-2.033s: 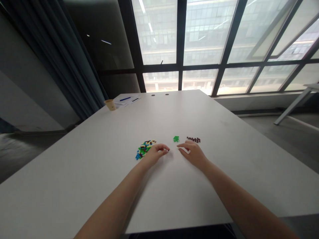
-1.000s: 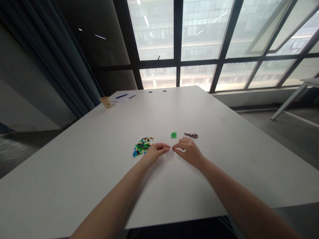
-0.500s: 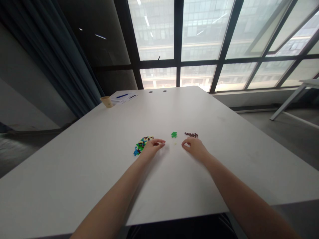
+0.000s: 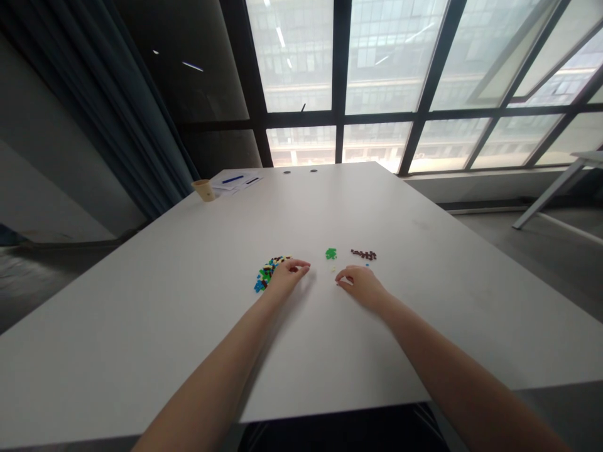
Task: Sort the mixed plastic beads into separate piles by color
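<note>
My left hand [image 4: 288, 277] rests at the right edge of a mixed pile of small plastic pieces [image 4: 264, 275] in blue, green, yellow and dark brown, covering part of it. Its thumb and fingertips come together; whatever is between them is too small to name. To the right, my right hand [image 4: 363, 286] is bent low over the table, fingertips pinched near a tiny dark speck. Between the hands lies a pale yellow piece [image 4: 333, 270]. Beyond them are a small green pile [image 4: 331, 253] and a dark brown pile [image 4: 365, 255]. A single blue piece [image 4: 367, 265] lies just behind my right hand.
The white table [image 4: 301, 213] stretches toward the windows. At its far left stand a tan paper cup [image 4: 204, 190] and papers [image 4: 235, 182] with a blue pen [image 4: 232, 179] on them. Two dark round discs [image 4: 313, 171] sit near the far edge.
My right hand has shifted left and slightly toward me, uncovering the blue piece behind it. The left hand has stayed nearly in place beside the mixed pile. The camera view has shifted slightly.
</note>
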`<state>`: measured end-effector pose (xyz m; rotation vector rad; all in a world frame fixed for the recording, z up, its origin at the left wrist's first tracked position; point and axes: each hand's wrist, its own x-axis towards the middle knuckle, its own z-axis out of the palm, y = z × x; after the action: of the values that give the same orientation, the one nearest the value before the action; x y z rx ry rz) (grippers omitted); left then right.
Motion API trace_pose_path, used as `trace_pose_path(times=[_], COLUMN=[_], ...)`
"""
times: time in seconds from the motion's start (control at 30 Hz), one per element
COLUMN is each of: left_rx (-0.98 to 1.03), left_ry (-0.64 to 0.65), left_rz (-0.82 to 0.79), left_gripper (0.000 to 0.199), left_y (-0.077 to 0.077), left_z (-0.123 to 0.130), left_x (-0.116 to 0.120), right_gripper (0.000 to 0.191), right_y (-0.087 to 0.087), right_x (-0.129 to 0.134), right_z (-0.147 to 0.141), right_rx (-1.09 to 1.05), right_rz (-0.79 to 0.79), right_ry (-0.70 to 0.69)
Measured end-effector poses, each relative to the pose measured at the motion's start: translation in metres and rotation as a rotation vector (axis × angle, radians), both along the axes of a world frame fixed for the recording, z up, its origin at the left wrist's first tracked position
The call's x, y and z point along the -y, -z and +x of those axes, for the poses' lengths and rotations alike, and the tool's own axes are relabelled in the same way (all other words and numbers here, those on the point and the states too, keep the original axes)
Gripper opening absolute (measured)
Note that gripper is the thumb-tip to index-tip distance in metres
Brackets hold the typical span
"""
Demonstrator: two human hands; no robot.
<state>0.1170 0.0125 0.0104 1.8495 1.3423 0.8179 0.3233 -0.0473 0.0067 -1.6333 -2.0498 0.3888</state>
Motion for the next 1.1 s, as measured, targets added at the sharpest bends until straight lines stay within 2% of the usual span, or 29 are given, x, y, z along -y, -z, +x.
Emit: trace_pose_path(times=[0.1,0.2,0.33,0.47,0.6,0.73,0.83,0.97,1.1], left_rx=[-0.165,-0.45,-0.723,-0.774,-0.774,-0.7,-0.475,-0.072,0.186], left_ry=[-0.026,-0.09,-0.079,-0.014,-0.016,-0.013,0.048,0.148,0.22], left_rz=[0.185,0.326,0.251,0.182,0.199,0.24,0.237,0.045,-0.148], left_gripper=[0.021,0.02,0.015,0.013,0.012,0.014,0.014,0.019,0.022], left_y=[-0.006,-0.015,-0.021,-0.021,-0.018,-0.014,-0.011,-0.008,-0.009], left_z=[-0.006,-0.017,-0.024,-0.019,-0.014,-0.013,-0.01,0.0,0.009], left_x=[0.0,0.001,0.003,0.007,0.008,0.007,0.006,0.009,0.016], right_gripper=[0.019,0.02,0.021,0.021,0.022,0.021,0.02,0.019,0.018], right_y=[-0.003,-0.005,-0.002,-0.001,-0.002,-0.003,-0.005,-0.011,-0.017], right_x=[0.0,-0.002,-0.006,-0.006,-0.005,-0.004,-0.002,0.002,0.005], right_z=[0.003,0.008,0.014,0.014,0.011,0.009,0.007,0.004,0.0], right_rx=[-0.034,-0.055,-0.082,-0.084,-0.084,-0.083,-0.08,-0.093,-0.148], right_rz=[0.021,0.033,0.045,0.051,0.059,0.074,0.077,0.109,0.192], right_ry=[0.026,0.071,0.095,0.078,0.056,0.032,0.017,-0.009,-0.041])
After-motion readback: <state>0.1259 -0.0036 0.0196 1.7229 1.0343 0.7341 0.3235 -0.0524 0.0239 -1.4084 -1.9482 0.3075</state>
